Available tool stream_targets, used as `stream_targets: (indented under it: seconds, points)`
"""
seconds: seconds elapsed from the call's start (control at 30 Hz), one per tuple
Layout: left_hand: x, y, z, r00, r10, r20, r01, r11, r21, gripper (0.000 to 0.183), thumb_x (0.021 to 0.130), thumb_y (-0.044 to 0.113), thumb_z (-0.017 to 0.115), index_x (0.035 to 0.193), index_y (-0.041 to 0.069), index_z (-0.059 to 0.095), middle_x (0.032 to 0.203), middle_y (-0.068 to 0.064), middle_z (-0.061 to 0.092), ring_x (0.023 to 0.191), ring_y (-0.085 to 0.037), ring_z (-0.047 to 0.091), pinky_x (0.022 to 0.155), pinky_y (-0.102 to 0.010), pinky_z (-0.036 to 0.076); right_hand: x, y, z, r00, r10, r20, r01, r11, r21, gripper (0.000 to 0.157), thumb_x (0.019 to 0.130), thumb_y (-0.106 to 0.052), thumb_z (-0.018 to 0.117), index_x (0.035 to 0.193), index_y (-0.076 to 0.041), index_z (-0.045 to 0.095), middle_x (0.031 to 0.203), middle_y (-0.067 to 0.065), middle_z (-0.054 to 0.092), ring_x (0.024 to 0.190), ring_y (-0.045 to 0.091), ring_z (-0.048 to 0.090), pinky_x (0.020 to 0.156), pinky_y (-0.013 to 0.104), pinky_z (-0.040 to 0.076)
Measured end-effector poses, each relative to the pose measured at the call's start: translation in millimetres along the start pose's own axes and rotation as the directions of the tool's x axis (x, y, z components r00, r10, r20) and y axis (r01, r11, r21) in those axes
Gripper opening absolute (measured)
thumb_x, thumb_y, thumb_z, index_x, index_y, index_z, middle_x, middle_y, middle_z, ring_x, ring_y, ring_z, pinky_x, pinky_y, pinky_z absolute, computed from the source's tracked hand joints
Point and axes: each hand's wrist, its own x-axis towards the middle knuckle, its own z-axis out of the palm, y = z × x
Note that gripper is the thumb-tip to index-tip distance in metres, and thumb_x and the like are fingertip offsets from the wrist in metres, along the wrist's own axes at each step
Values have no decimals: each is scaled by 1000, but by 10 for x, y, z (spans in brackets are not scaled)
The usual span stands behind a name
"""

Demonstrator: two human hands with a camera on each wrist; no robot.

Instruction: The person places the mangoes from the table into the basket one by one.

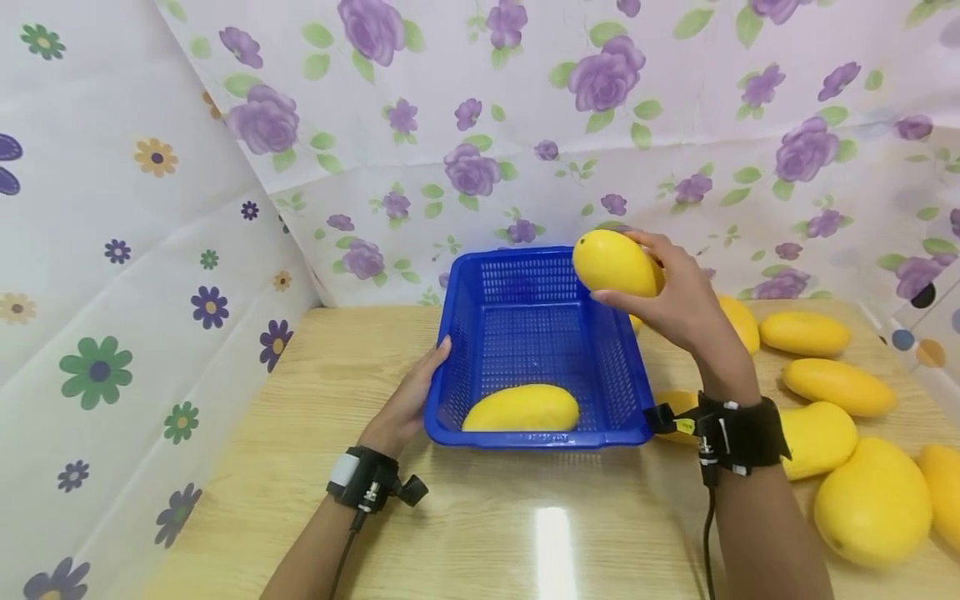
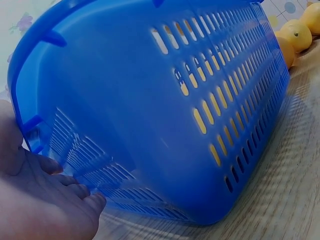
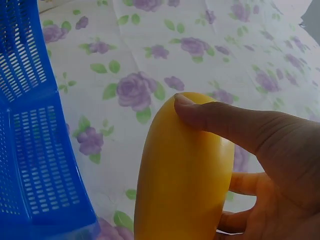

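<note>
A blue plastic basket with slotted walls stands on the table, and one yellow mango lies along its near side. At the basket's left edge, my left hand grips the rim. In the left wrist view, the fingers of that hand lie along the outside wall. Above the basket's back right corner, my right hand holds another yellow mango between thumb and fingers. The right wrist view shows the thumb pressed near one end of this mango, with the basket to its left.
Several more mangoes lie on the wooden table to the right of the basket, some partly behind my right arm. A flowered cloth hangs behind the table, and another patterned sheet hangs along the left.
</note>
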Motion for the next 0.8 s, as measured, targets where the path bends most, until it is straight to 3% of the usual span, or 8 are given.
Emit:
stream_targets:
  seconds: [0.27,0.8]
  points:
    - [2,-11,-1,999,10,36,-9,999,-50,69,102,51,39,159,18,19,156,-23,28,142,-41,29,113,-54,24,234,-98,245,997,-37,66,35,999,31,87,76,-46,80,148,-15,44,141,12,49,104,32,52,80,48,46]
    - [8,-3,23,1000,19,-2,-19,999,29,69,101,54,40,159,25,18,158,-14,27,142,-36,32,113,-50,27,437,0,789,983,8,181,-42,983,180,85,76,-52,79,149,-28,42,129,7,55,107,26,56,84,46,48]
